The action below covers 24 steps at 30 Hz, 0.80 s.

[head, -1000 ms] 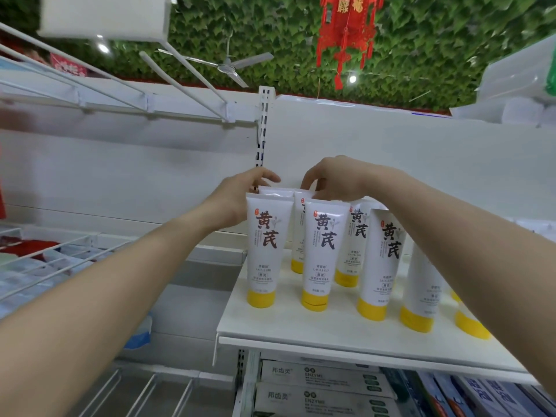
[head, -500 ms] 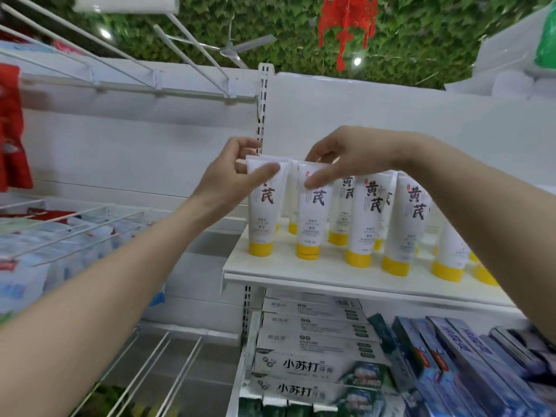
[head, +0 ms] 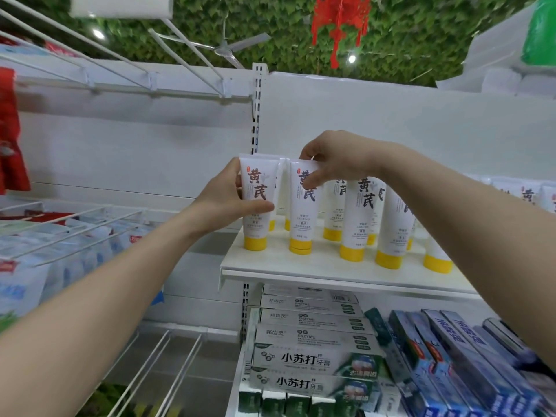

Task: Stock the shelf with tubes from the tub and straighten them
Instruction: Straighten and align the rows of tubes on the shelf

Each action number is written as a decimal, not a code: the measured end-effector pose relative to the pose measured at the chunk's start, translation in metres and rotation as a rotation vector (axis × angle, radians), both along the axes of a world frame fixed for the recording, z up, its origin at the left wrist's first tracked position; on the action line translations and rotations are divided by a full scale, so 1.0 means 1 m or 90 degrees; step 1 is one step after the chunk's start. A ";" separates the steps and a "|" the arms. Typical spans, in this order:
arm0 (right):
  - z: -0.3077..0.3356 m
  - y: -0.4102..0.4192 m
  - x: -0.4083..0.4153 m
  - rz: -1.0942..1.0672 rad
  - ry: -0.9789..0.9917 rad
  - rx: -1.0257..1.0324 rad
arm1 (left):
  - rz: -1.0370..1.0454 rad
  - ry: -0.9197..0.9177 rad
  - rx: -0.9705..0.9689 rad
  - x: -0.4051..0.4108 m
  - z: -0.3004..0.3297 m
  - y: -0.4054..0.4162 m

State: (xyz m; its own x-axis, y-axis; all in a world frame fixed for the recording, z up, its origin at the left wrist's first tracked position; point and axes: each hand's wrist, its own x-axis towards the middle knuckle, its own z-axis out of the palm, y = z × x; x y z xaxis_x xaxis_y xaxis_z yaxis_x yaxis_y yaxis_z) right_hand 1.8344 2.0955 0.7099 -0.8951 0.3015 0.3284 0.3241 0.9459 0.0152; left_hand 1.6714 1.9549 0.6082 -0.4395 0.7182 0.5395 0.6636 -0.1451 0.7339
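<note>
Several white tubes with yellow caps stand cap-down on a white shelf [head: 316,267]. My left hand [head: 224,203] grips the leftmost front tube [head: 255,203] around its middle, thumb across its front. My right hand [head: 334,161] reaches over from the right and pinches the top of the second front tube [head: 302,218], thumb on its printed face. Further tubes [head: 362,215] stand to the right and behind, partly hidden by my right arm. The tub is out of view.
Boxed toothpaste [head: 313,359] is stacked on the shelf below, with blue boxes [head: 457,356] to its right. Wire racks with packets [head: 60,245] fill the left bay. A slotted upright [head: 256,115] divides the bays. A red item [head: 9,145] hangs at far left.
Both hands have come down from the rear tubes' tops to the two front left tubes. My left hand now wraps the leftmost tube lower down. The camera has tilted down.
</note>
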 end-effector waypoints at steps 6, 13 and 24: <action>0.005 -0.002 0.008 -0.003 -0.031 -0.059 | 0.014 0.018 0.049 0.003 0.005 -0.002; 0.034 0.024 0.059 -0.048 0.145 -0.008 | 0.196 0.382 0.224 0.023 0.048 0.006; 0.045 0.097 0.092 -0.096 -0.049 0.051 | 0.135 0.544 -0.239 0.089 0.129 0.109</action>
